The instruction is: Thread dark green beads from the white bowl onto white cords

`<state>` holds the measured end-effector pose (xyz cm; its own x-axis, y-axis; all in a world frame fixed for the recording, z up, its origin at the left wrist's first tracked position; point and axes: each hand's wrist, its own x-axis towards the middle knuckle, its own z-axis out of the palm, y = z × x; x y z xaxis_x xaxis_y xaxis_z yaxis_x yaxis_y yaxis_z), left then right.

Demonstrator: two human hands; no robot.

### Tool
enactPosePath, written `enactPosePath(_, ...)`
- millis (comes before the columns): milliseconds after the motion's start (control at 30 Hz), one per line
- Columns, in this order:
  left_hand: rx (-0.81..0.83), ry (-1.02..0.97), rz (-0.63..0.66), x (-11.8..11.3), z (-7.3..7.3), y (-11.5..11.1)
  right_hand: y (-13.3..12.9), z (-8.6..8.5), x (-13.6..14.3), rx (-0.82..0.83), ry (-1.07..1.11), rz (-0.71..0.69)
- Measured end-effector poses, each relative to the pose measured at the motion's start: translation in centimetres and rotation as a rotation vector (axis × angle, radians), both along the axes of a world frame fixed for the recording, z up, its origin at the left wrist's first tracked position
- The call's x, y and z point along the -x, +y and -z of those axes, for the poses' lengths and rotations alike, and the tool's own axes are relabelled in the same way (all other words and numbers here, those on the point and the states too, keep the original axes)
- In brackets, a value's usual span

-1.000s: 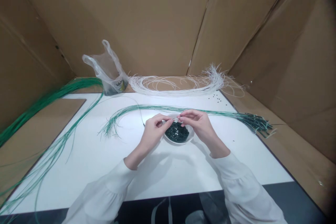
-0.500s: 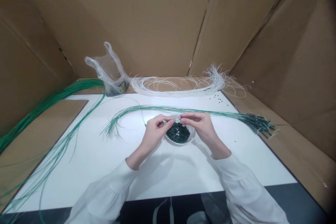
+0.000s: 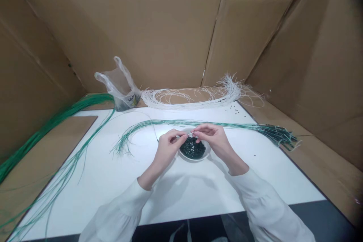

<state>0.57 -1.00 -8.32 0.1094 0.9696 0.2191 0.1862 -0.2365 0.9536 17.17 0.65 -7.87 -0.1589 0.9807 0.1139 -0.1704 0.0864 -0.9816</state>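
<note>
My left hand (image 3: 168,145) pinches a thin white cord (image 3: 190,134) between thumb and fingertips. On the cord's other side my right hand (image 3: 214,139) is closed in a pinch, its fingertips at the cord's end; whether a bead sits between them is too small to tell. Just beneath both hands stands a white bowl (image 3: 209,152) filled with small dark green beads (image 3: 193,149). A fine strand (image 3: 154,127) loops up behind my left hand and over the table.
Green cords with beaded ends (image 3: 278,135) lie behind the bowl. White cords (image 3: 184,105) are coiled at the back, beside a plastic bag (image 3: 121,90). More green cords (image 3: 62,117) spread along the left. Loose beads (image 3: 235,110) dot the back right. Cardboard walls (image 3: 176,34) enclose the table.
The view has tilted slightly upward, so the scene sits lower. My right hand has come a little closer to my left, with a shorter stretch of cord between them.
</note>
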Motion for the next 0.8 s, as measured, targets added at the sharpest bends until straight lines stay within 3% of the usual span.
enactPosePath(800, -0.053, 0.115, -0.001, -0.02, -0.02, -0.15, 0.19, -0.05, -0.24, -0.004, -0.02, 0.031)
